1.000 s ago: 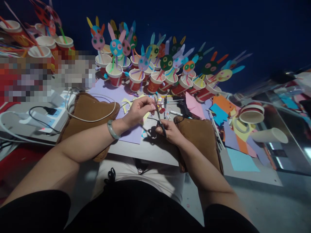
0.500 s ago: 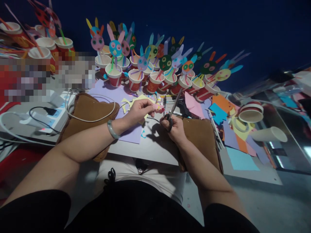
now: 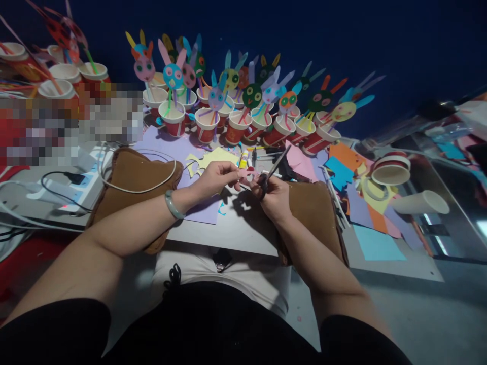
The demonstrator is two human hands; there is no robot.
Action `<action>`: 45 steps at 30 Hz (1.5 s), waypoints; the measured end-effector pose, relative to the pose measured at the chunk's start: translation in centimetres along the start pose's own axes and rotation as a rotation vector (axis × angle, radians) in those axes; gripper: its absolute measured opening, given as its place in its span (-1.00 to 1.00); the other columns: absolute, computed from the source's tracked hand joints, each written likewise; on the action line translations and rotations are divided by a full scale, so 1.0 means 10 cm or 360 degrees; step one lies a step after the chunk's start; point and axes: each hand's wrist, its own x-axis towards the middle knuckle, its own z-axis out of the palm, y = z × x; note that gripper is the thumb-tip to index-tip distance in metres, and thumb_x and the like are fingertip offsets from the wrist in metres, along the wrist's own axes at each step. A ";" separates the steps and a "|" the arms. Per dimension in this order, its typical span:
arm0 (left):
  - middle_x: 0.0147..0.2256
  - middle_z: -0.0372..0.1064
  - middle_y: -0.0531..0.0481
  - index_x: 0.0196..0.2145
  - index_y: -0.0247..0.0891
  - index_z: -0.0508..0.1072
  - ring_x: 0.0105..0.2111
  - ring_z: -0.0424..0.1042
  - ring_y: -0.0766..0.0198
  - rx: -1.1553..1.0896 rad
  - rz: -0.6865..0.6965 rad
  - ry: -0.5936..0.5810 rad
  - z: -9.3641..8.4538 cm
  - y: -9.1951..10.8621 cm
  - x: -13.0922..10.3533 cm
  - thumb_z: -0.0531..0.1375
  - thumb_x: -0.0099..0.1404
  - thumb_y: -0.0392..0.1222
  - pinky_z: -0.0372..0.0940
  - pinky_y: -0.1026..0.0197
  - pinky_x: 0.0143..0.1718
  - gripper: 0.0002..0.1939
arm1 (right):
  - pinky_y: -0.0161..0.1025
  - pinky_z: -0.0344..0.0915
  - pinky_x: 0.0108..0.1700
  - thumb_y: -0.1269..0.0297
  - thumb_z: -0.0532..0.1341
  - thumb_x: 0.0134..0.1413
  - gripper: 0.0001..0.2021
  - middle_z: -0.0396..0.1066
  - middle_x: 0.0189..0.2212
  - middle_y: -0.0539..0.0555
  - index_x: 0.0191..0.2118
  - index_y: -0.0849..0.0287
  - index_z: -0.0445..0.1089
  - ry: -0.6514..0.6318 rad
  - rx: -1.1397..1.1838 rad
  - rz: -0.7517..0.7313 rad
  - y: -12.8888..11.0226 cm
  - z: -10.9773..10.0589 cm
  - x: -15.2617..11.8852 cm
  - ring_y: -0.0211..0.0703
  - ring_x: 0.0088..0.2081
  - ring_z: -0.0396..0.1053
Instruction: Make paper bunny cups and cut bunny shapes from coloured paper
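Between its thumb and fingertips my left hand [image 3: 218, 178] pinches a small piece of pink paper [image 3: 245, 174]. My right hand [image 3: 274, 197] is closed round the dark handles of a pair of scissors [image 3: 278, 163], whose blades point up and away from me. The right fingertips are close to the pink paper; whether they touch it I cannot tell. Beyond my hands lie a glue stick [image 3: 243, 160] with a yellow label and a dark pen [image 3: 254, 157]. Yellow paper scraps [image 3: 215, 157] rest on a purple sheet [image 3: 203, 210] by my left hand.
Several red paper cups [image 3: 205, 133] with paper rabbit figures line the back. Brown cushions [image 3: 142, 175] lie under my forearms. A power strip [image 3: 81, 187] with cables stands left. Coloured paper scraps [image 3: 342, 175] and a white cup [image 3: 422, 203] are at right.
My hands have come closer together, bringing the pink paper to the right fingers. The scissors have tilted further right. The whole view has shifted slightly.
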 end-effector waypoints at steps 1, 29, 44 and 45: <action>-0.52 0.48 -0.03 -0.40 -0.32 0.53 -0.50 0.39 0.40 0.0010 -0.0022 0.0021 -0.01 0.00 0.00 0.38 0.25 0.04 0.23 0.30 -0.42 -0.66 | -0.27 0.28 -0.35 0.03 0.51 -0.10 -0.65 0.39 -0.50 -0.06 -0.49 0.13 0.42 0.0038 0.0011 -0.0002 0.00 0.00 0.01 -0.30 -0.45 0.25; -0.53 0.36 0.07 -0.54 -0.24 0.50 -0.52 0.21 0.34 0.1402 0.0114 -0.0717 -0.09 -0.07 -0.02 0.45 -0.01 -0.23 0.00 0.23 -0.42 -0.82 | -0.24 0.24 -0.35 -0.16 0.47 -0.11 -0.55 0.28 -0.49 -0.07 -0.45 0.09 0.35 0.0239 0.0181 0.0125 0.21 -0.02 0.10 -0.27 -0.44 0.23; -0.44 0.46 0.01 -0.38 -0.32 0.59 -0.45 0.31 0.37 0.0223 0.0103 -0.0118 -0.04 -0.06 0.05 0.41 0.16 -0.01 0.17 0.25 -0.36 -0.72 | -0.15 0.35 -0.16 -0.11 0.53 -0.18 -0.57 0.44 -0.39 -0.01 -0.45 0.09 0.42 0.0034 0.0247 0.0138 0.14 0.01 0.03 -0.16 -0.29 0.40; -0.47 0.43 0.03 -0.40 -0.32 0.58 -0.47 0.29 0.38 0.0191 0.0095 -0.0114 -0.04 -0.05 0.05 0.42 0.15 0.00 0.15 0.25 -0.38 -0.71 | -0.15 0.36 -0.15 -0.11 0.53 -0.17 -0.58 0.44 -0.38 0.00 -0.44 0.09 0.42 0.0025 0.0247 0.0134 0.14 0.01 0.03 -0.15 -0.29 0.40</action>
